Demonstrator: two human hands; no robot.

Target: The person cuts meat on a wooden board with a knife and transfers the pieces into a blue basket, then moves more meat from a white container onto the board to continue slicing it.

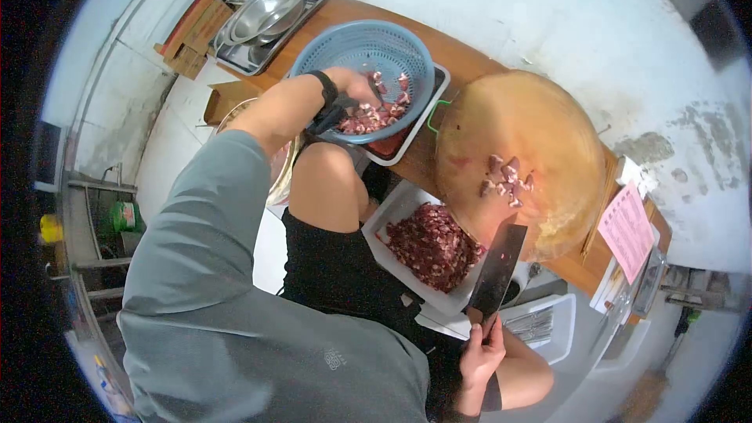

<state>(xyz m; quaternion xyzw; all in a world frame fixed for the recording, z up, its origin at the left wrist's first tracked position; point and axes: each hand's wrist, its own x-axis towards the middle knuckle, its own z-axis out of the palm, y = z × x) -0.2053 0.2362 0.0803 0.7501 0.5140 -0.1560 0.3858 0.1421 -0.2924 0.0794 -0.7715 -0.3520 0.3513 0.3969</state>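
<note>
My left hand (359,88) reaches into a blue plastic colander (317,41), over small dark red meat pieces (368,119) with pale fat. Its fingers are mostly hidden from above, and I cannot tell what they hold. Low on the right, my right hand (482,354) is closed around the handle of a cleaver (499,270). The broad blade points up and away, its tip by the near edge of a round wooden chopping block (540,121). Several similar meat pieces (505,178) lie grouped on the block.
Below the block, a white tub (374,229) holds a heap of cut meat (435,247). Thin sticks lie in a white basket (560,345) at lower right. Steel bowls (270,12) stand at the back left. Pink paper (627,231) hangs by the table's right end.
</note>
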